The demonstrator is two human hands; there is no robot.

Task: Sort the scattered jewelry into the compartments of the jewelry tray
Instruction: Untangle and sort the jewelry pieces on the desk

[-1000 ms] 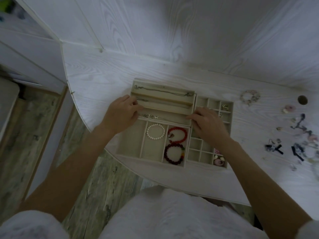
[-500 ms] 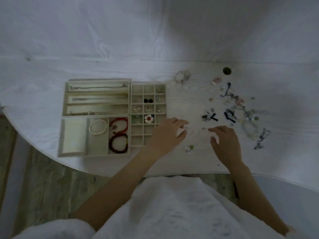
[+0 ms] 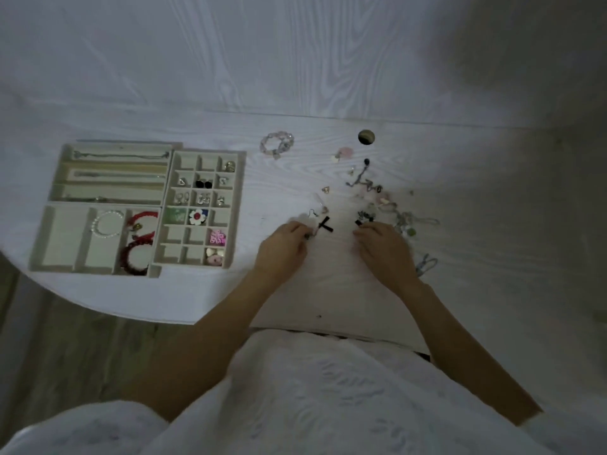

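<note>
Reaching into the scatter on the right half of the desk (image 3: 328,290), the left hand (image 3: 282,249) has its fingertips drawn together around a small dark bit with a thin hook wire rising from it, probably an earring, though the pinch itself is too small to confirm; the black bow earring (image 3: 325,224) lies just beside those fingertips. The right hand (image 3: 382,246) is curled with fingertips at another small black piece (image 3: 358,222), and whether it grips it or only touches it I cannot tell. The jewelry tray (image 3: 236,205) sits well apart to the left, its grid of small compartments partly filled with studs, a white flower (image 3: 197,217) and a pink piece (image 3: 217,237), while red bracelets (image 3: 139,236) and a pearl bracelet (image 3: 106,224) lie in the larger sections. Pieces like these are likely very light, with fine wires that bend or snag on neighbouring chains, so a fingertip pinch on the solid body, not the hook, seems the safer hold; the tangled cluster (image 3: 387,208) at the right would probably drag along if pulled fast. A beaded bracelet (image 3: 277,144) rests apart near the back of the desk, close to a round cable hole (image 3: 366,137). The desk is white with a wood grain, smooth enough that small studs could skid. The room is dim, with white panelled wall behind and grey plank flooring below the desk edge.
</note>
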